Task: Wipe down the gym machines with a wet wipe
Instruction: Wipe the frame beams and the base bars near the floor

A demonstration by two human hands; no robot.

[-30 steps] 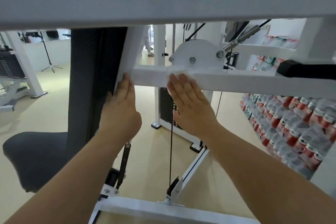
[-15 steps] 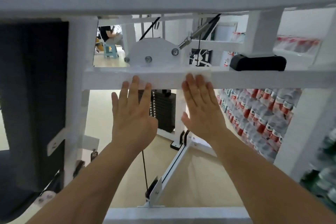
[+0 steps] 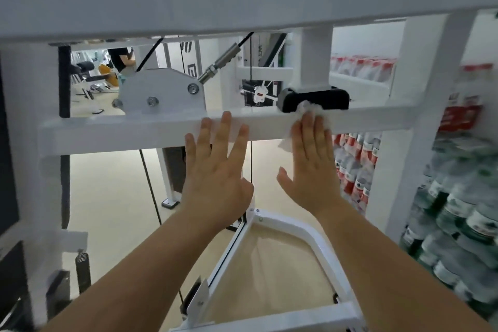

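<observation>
Left hand [image 3: 215,170], right hand [image 3: 310,164] with one wipe [image 3: 305,110], press one crossbar [image 3: 121,135].

Our left hand [image 3: 215,178], bare, our right hand [image 3: 310,170], bare too, our left forearm [image 3: 129,277] and right forearm [image 3: 390,264], which we see uncovered down to the lower edge

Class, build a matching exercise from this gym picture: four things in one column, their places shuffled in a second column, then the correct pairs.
Things
1. white crumpled wet wipe
2. black rubber stop block
3. left hand
4. white rounded metal plate with bolts

Places
A. rising above the white horizontal bar, left of both hands
B. flat against the bar's front, holding nothing
C. pressed to the bar under the right hand
D. on top of the bar, just behind the wipe

Pairs: 1-C, 2-D, 3-B, 4-A
</observation>
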